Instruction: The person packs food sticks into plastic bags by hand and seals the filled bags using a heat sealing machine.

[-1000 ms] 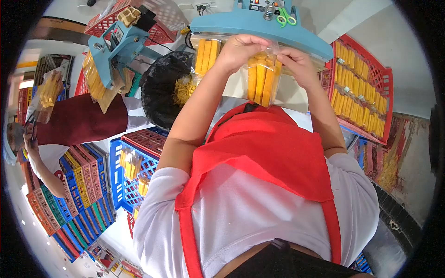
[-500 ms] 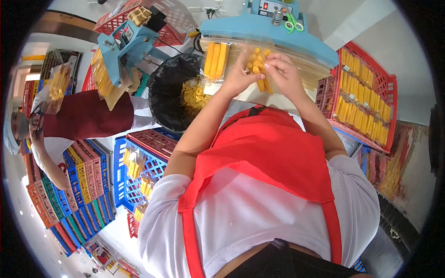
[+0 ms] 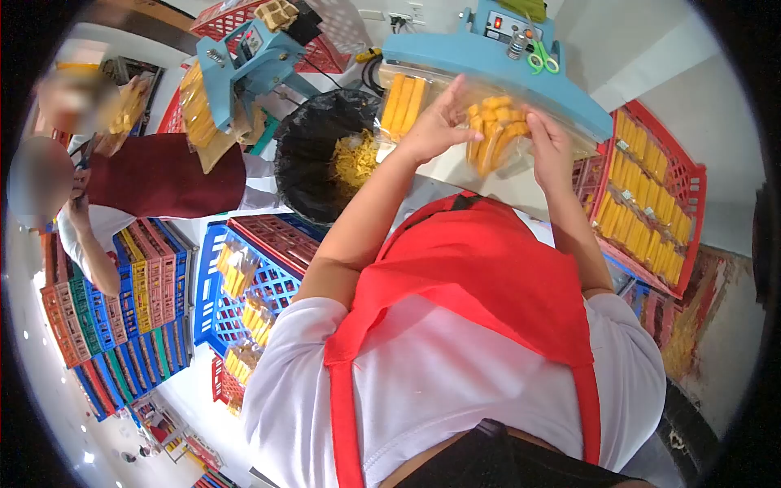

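A clear plastic bag of yellow stick-shaped snacks is held up between my two hands, in front of a blue sealing machine. My left hand grips its left side, index finger stretched up along the edge and thumb across the front. At the right edge, my right hand pinches the plastic between thumb and fingers. The sticks lie bunched and slanted inside. Left of my left hand, a second clear bag with several yellow sticks lies flat on the machine's pale ledge.
Green-handled scissors rest on the sealer. A black-lined bin with yellow scraps stands left. Bagged sticks fill a red crate at right; a blue crate is lower left. Another person in a maroon apron stands by a second sealer.
The held bag has come up and turned, showing its sticks more fully. My right hand has moved right to the bag's edge. The view has shifted slightly, and the other person's arm has moved.
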Tool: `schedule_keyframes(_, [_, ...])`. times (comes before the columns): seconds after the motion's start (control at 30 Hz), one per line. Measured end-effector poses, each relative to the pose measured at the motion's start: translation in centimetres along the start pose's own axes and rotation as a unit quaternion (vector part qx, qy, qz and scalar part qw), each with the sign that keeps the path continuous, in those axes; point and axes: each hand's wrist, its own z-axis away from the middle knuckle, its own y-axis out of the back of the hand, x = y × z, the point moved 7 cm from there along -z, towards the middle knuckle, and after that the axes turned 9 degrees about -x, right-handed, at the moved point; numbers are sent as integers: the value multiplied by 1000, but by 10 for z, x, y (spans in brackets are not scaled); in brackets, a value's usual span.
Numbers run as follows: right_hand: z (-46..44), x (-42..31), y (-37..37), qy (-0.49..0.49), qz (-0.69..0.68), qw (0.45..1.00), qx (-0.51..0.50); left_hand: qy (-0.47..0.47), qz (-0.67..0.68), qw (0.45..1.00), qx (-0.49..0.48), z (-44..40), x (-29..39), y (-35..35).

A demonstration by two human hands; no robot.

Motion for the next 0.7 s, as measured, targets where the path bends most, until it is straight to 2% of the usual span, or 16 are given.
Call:
schedule_keyframes(0.03, [1, -1, -6, 4, -5, 1000, -5, -20, -86, 993, 77, 1, 10, 12])
schedule_keyframes(0.1, [2, -6, -9, 60, 19, 997, 42, -6, -108, 990, 95, 1, -4, 20])
schedule_keyframes(0.17, [-1, 1, -19, 80, 28, 996, 38, 28, -129, 985, 111, 1, -26, 24])
schedule_keyframes(0.2, [1, 4, -23, 97, 41, 994, 40, 35, -72, 989, 123, 7, -5, 4])
schedule_keyframes(0.3, [-1, 17, -23, 59, 51, 996, 37, 19, -97, 983, 156, 14, -8, -4])
schedule_keyframes(0.37, [3, 7, -24, 58, 83, 995, 20, 16, -140, 981, 131, 15, -5, -11])
schedule_keyframes(0.43, [4, 1, -29, 60, 113, 992, -2, 13, -322, 940, 111, 13, 1, -14])
schedule_keyframes(0.47, [4, -2, -31, 96, 147, 984, -1, 11, -324, 939, 114, 13, 6, -13])
schedule_keyframes(0.53, [4, -8, -33, 135, 180, 974, -2, 39, -481, 862, 155, 14, 18, -12])
schedule_keyframes(0.6, [3, -14, -32, 140, 310, 940, -8, 31, -477, 862, 170, 12, 35, -12])
schedule_keyframes(0.7, [-1, -30, -31, 179, 326, 928, 10, -14, -468, 861, 200, 11, 49, -11])
